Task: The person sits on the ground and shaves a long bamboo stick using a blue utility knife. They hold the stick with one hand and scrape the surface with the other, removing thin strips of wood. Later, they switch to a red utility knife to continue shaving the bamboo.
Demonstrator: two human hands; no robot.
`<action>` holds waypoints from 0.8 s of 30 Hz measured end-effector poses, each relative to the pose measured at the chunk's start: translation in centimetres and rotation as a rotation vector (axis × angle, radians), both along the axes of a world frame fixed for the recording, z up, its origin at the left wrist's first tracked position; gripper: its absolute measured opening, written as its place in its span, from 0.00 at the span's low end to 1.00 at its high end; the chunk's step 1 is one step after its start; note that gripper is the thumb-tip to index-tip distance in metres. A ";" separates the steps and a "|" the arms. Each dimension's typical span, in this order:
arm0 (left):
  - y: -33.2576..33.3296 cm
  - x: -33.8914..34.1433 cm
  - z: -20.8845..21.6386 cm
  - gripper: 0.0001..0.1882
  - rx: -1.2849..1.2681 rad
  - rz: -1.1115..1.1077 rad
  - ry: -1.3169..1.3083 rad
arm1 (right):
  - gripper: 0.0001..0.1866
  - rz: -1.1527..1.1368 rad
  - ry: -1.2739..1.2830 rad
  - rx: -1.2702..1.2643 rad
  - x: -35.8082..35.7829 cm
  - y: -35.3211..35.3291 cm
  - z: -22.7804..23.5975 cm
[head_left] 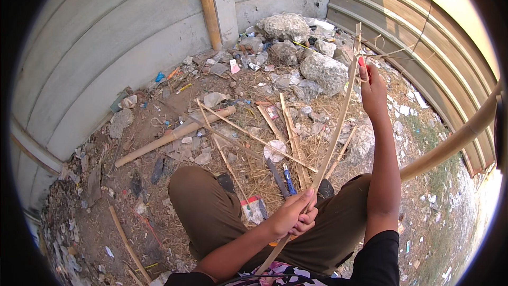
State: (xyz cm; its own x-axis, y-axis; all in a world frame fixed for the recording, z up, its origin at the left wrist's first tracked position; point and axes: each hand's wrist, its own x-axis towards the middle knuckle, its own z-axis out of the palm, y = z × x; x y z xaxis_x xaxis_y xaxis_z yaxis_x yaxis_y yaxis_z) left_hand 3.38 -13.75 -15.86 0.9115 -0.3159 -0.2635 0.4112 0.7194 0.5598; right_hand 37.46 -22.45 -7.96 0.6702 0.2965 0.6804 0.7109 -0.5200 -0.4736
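Observation:
A long split bamboo strip (338, 132) runs from my lap up toward the far right. My left hand (295, 216) is closed around its lower part, just above my lap. With the arm stretched out, my right hand (372, 86) is closed at the strip's far end. A small red object (362, 62) shows in its fingers, perhaps a knife handle; no blade can be made out. Thin curled shavings (380, 47) hang off the strip beside it. On the ground between my feet lie a blue utility knife (289, 180) and a dark flat blade (277, 178).
Bamboo slats (293, 137) and a round bamboo pole (174, 136) lie on the littered ground ahead. A thicker bamboo pole (450, 145) slants past my right arm. Rocks (325, 71) are piled in the corner between a concrete wall (116, 47) and a corrugated metal fence (407, 26).

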 end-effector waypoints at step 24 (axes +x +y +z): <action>0.4 1.0 0.3 0.23 0.098 0.037 0.044 | 0.24 0.358 0.825 0.621 -1.6 1.3 0.0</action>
State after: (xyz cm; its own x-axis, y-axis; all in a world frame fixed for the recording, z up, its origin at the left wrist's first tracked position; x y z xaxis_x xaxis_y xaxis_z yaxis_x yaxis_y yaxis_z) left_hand 4.34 -13.36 -15.53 0.9088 -0.2528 -0.3319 0.4112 0.6775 0.6099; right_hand 35.88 -21.12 -8.00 0.9321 0.3253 0.1594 0.1163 0.1482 -0.9821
